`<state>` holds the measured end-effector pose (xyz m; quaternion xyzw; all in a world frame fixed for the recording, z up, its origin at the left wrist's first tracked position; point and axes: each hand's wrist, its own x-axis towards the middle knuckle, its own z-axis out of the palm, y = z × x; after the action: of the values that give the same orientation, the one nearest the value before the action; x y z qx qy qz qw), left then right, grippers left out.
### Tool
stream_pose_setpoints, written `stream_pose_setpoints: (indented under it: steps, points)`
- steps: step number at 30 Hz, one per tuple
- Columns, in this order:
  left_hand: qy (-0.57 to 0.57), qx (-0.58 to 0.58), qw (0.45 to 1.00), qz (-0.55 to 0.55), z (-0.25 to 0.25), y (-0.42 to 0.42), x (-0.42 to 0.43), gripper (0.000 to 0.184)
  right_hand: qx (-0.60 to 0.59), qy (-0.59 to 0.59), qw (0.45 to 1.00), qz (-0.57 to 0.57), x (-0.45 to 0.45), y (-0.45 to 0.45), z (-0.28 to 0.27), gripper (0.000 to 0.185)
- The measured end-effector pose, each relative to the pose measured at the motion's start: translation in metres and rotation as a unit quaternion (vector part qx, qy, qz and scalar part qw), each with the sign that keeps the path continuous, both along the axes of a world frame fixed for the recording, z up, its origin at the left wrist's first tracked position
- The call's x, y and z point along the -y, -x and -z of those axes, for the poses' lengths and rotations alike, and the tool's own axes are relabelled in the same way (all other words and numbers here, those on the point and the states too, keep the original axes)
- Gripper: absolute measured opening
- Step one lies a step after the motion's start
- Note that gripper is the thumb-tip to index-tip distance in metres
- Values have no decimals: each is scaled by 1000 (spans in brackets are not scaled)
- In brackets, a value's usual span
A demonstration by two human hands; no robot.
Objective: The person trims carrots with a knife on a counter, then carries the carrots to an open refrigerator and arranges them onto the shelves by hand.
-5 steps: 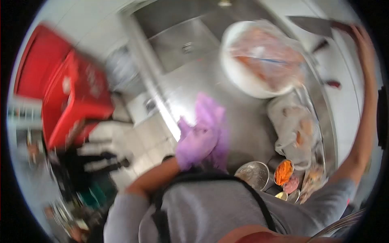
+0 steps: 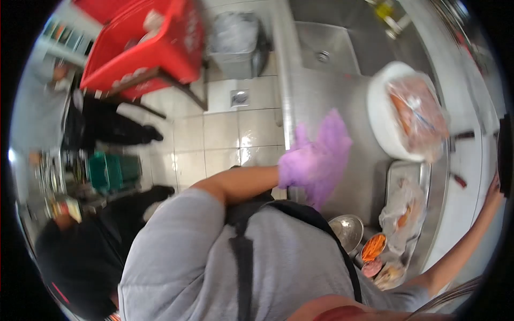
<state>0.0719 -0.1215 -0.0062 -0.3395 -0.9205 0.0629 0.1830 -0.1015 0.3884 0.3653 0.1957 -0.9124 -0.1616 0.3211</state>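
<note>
My left hand (image 2: 297, 167), in a purple glove, is over the steel counter (image 2: 334, 93) near its edge. It is closed round a limp piece of the same purple, which looks like a loose glove (image 2: 331, 155); blur softens its outline. My bare right hand (image 2: 496, 184) reaches to the far right, its fingers mostly hidden by a dark shape at the view's edge. Closest to it on the white surface lie a red-handled tool (image 2: 459, 181) and a dark-handled one (image 2: 463, 135). A white tub (image 2: 378, 125) carries a clear bag of pinkish-orange food (image 2: 420, 115).
Near my body are a metal bowl (image 2: 347, 232), a container of orange strips (image 2: 373, 247) and a tray (image 2: 399, 168) with a plastic bag. A sink (image 2: 324, 45) lies ahead. Left are a red cooler (image 2: 182, 53), a grey bin (image 2: 235, 59) and people in dark clothes (image 2: 85, 257).
The view has swung round. Earlier my right hand was at the handle of a large knife; now it is at the right edge and that knife cannot be made out.
</note>
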Motion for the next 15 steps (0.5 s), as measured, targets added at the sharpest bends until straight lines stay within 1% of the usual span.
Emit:
stream_pose_setpoints:
  steps: [1, 2, 3, 4, 5, 6, 7, 9, 10, 11, 12, 13, 15]
  points:
    - [-23, 23, 999, -4, -5, -6, 7, 47, -28, -23, 999, -19, 2, -12, 29, 37]
    - [-65, 60, 996, -2, -13, -12, 16, 45, -8, 5, 1000, -26, 10, -24, 56, 33]
    - [-112, 97, 989, 2, -21, -19, 25, 43, 159, 164, 974, 18, 27, -38, 90, 30]
    - [-174, 150, 973, 4, -29, -27, 37, 42, 269, 322, 903, 91, 45, -53, 123, 27]
    - [-243, 204, 948, 4, -38, -35, 51, 40, 305, 429, 844, 104, 89, -76, 141, 27]
    - [-317, 261, 912, 1, -46, -43, 66, 38, 329, 520, 784, 82, 147, -106, 151, 27]
    - [-392, 312, 866, -2, -54, -52, 84, 36, 360, 575, 733, 42, 204, -134, 163, 28]
    - [-501, 391, 772, -13, -69, -74, 128, 33, 412, 632, 657, 5, 293, -179, 192, 31]
    - [-545, 421, 725, -19, -76, -87, 152, 31, 429, 627, 650, 6, 311, -190, 218, 29]
    - [-563, 435, 702, -35, -81, -101, 178, 29, 446, 643, 623, 4, 346, -207, 237, 40]
    - [-563, 435, 700, -59, -84, -117, 203, 27, 462, 657, 595, 4, 381, -224, 256, 56]
    - [-572, 432, 692, -90, -85, -130, 229, 26, 493, 674, 550, -12, 430, -242, 265, 47]
    - [-501, 401, 741, -198, -85, -163, 279, 22, 523, 691, 499, -18, 516, -266, 294, 35]
